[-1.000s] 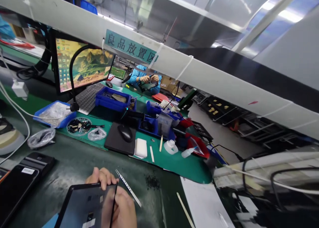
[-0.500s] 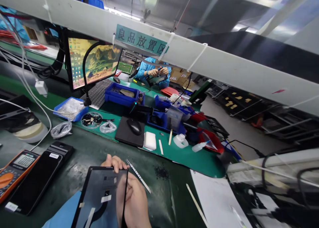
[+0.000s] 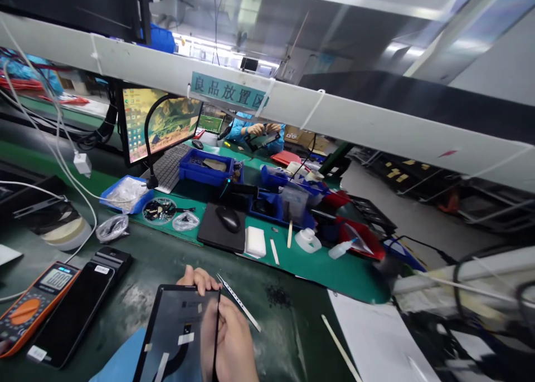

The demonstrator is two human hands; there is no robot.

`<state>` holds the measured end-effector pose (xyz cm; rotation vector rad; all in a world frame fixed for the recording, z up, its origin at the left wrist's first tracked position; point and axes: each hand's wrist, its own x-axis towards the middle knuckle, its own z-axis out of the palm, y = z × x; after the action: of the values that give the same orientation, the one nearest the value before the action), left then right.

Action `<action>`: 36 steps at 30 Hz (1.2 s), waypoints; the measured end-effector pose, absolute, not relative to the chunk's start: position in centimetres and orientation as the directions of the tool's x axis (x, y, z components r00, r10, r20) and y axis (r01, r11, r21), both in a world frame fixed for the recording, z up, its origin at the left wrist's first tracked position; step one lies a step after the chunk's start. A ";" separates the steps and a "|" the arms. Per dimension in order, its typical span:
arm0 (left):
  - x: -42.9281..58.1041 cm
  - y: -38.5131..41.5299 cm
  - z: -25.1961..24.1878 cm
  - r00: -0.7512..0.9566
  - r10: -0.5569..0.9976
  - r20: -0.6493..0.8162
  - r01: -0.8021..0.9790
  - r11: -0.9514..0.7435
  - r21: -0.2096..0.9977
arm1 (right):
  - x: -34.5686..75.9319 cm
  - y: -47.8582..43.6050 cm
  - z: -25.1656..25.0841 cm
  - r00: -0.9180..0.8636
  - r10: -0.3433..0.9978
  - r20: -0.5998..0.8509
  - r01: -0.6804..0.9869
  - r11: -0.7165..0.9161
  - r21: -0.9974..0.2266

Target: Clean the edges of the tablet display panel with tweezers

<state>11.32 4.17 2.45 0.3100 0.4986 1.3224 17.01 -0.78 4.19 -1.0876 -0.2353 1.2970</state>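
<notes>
A dark tablet screen (image 3: 175, 326), with a flex cable and several pieces of pale tape on the face toward me, is held tilted at the bottom of the view. My left hand (image 3: 200, 280) is closed on its top edge; fingertips curl over, and the rest is hidden behind the panel. Along the right edge, my right hand (image 3: 236, 340) grips it between thumb and fingers. White tweezers (image 3: 239, 303) lie on the dark mat just right of my hands. A blue sleeve (image 3: 121, 360) shows at the lower left.
An orange multimeter (image 3: 37, 304) and a black phone-like device (image 3: 77, 309) lie left. Farther back are a mouse (image 3: 228, 219), blue bins (image 3: 204, 167) and a monitor (image 3: 161, 123). White paper (image 3: 380, 332) lies right. A white beam (image 3: 355, 112) crosses above; a co-worker (image 3: 259, 134) sits beyond.
My view has tilted slightly, so the bench things sit a little lower and farther right. Both hands keep the same hold on the tablet screen.
</notes>
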 end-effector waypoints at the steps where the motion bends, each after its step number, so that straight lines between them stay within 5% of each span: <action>1: 11.3 4.2 2.8 0.170 0.972 -0.161 -0.845 0.228 0.484 | 17.0 -0.7 4.3 0.321 0.851 -0.416 -0.651 -0.120 -0.749; 7: 11.5 4.7 3.6 0.117 0.944 -0.309 -0.828 0.265 0.494 | 16.8 -0.6 4.7 0.335 0.837 -0.432 -0.668 -0.113 -0.736; 14: 10.8 5.8 2.4 0.259 0.931 -0.256 -0.777 0.358 0.518 | 17.0 -0.3 3.9 0.382 0.829 -0.409 -0.630 -0.090 -0.771; 24: 11.2 4.5 1.7 0.185 0.974 -0.128 -0.833 0.225 0.505 | 17.0 -1.1 4.4 0.310 0.856 -0.414 -0.662 -0.118 -0.740; 36: 11.3 4.1 2.7 0.133 0.980 -0.151 -0.853 0.191 0.486 | 16.9 -1.2 4.0 0.299 0.853 -0.429 -0.675 -0.129 -0.726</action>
<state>11.26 4.07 2.70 0.3131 0.4867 1.3605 16.93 -1.19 4.04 -1.0702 -0.2135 1.3265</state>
